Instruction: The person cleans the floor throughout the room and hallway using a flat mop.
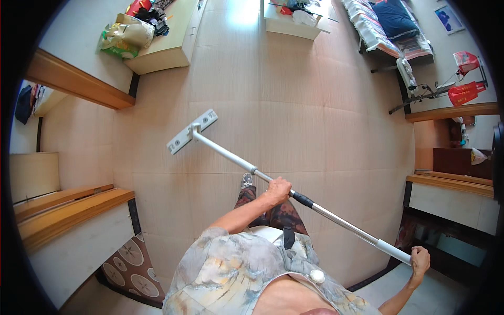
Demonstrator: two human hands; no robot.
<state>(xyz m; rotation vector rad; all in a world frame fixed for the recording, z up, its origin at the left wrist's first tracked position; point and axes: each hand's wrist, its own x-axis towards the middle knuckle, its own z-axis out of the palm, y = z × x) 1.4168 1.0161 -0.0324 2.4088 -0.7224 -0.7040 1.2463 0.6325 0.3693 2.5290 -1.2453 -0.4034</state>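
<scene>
A flat mop [227, 152] with a long white and silver pole slants across the view, from the floor at the upper left down to the lower right. Its flat rectangular head [184, 138] rests on the tiles ahead of me to the left. My left hand [279, 190] is closed around the pole near its middle, just above a black grip section. Far to the right, my right hand [420, 259] wraps round the white end of the handle. Below the pole, one shoe [247, 181] and dark patterned trousers show.
A low cabinet [168, 55] carrying bags stands far left, with a pale table [291, 26] at the far middle. A bench with a dark blue cushion [395, 20] is far right, near a metal stand [428, 94] with red bags. Wood-framed doorways [79, 79] flank both sides of the tiled floor [294, 126].
</scene>
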